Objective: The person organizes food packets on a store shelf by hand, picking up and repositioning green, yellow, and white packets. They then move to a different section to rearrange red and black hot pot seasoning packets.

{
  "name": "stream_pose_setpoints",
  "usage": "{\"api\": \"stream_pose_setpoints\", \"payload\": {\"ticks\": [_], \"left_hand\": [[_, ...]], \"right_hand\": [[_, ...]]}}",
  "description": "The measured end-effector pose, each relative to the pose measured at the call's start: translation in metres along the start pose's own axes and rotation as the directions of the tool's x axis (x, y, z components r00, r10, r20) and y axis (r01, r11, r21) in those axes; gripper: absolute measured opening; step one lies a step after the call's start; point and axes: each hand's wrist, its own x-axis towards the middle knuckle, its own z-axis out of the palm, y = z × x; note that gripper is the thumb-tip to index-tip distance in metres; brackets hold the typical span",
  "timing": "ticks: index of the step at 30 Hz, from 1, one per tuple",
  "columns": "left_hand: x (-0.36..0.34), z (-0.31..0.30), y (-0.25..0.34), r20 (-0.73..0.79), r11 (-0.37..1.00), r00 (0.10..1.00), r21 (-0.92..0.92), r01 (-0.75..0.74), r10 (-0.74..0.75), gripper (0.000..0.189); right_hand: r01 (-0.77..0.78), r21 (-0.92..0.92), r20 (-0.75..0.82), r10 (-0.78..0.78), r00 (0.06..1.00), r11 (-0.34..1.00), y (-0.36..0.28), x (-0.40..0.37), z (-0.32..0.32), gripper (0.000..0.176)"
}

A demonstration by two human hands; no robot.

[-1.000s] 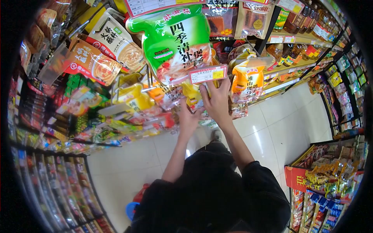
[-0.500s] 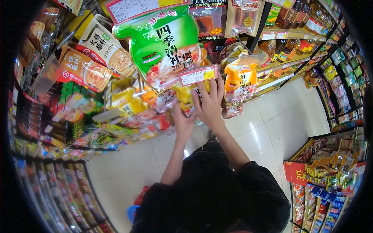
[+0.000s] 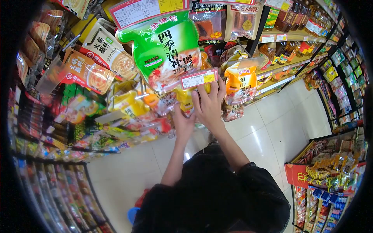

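Both hands are at a yellow food packet [image 3: 185, 97] that hangs low on the rack, partly covered by a price tag [image 3: 199, 79]. My left hand [image 3: 184, 123] grips its lower left edge, the fingertips hidden behind it. On the packet's right side lies my right hand [image 3: 210, 106], thumb side against it and fingers reaching up to the tag's lower edge. Above hangs a large green soup-ingredient packet [image 3: 167, 46]. An orange packet [image 3: 240, 79] hangs just right of my right hand.
Brown and white sauce packets [image 3: 87, 70] hang on hooks at the left. Bottles [image 3: 287, 19] stand on shelves at the upper right. Behind me, a red-fronted bin [image 3: 296, 174] holds packaged goods. A blue round object [image 3: 133, 214] is on the tiled floor [image 3: 264, 136].
The view has shifted slightly, so the rack sits a little differently in the picture. Both hands keep nearly the same place at the yellow packet.
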Motion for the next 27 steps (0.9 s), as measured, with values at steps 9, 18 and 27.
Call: {"api": "stream_pose_setpoints", "payload": {"ticks": [9, 18, 27], "left_hand": [[-0.001, 0.003, -0.004, -0.012, 0.997, 0.998, -0.047, -0.055, 0.055, 0.062], [-0.002, -0.003, -0.009, 0.023, 1.000, 0.999, -0.003, 0.026, -0.026, 0.062], [-0.004, -0.006, 0.008, 0.055, 0.999, 0.998, -0.041, -0.004, 0.007, 0.063]], "right_hand": [[0.004, -0.023, -0.003, -0.005, 1.000, 1.000, 0.000, 0.001, -0.004, 0.028], [-0.018, -0.039, 0.013, 0.018, 1.000, 0.999, -0.004, 0.004, -0.008, 0.027], [-0.042, -0.038, 0.041, 0.043, 0.998, 0.998, -0.001, 0.008, -0.007, 0.025]]}}
